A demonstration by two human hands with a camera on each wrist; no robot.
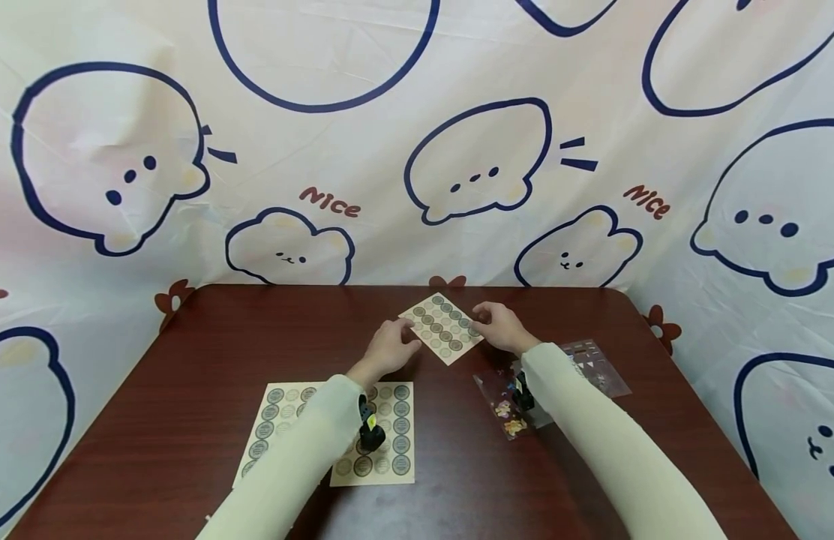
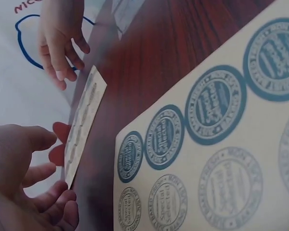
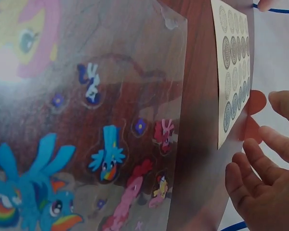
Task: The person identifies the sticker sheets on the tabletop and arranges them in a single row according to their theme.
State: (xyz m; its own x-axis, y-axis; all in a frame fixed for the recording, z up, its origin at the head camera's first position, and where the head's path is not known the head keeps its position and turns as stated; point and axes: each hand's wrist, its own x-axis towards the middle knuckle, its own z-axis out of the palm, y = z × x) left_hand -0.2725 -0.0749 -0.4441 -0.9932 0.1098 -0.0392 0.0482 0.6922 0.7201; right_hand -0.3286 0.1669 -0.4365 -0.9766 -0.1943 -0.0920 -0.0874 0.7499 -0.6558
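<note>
A small cream sheet of round stickers (image 1: pixel 444 328) lies turned cornerwise on the far middle of the table. My left hand (image 1: pixel 388 348) is at its left corner, thumb and fingers apart in the left wrist view; whether a fingertip touches the sheet I cannot tell. At the right corner is my right hand (image 1: pixel 501 327), its fingers loosely bent with nothing gripped in the right wrist view. Two more sheets of round stickers, one left (image 1: pixel 260 431) and one right (image 1: pixel 401 444), lie under my left forearm, which covers part of both.
Under and beside my right forearm lie clear plastic sheets (image 1: pixel 609 367) with colourful stickers; the right wrist view shows cartoon pony stickers (image 3: pixel 108 154). The dark red-brown table (image 1: pixel 208 360) ends at a cloth backdrop (image 1: pixel 390 165) printed with cartoon figures.
</note>
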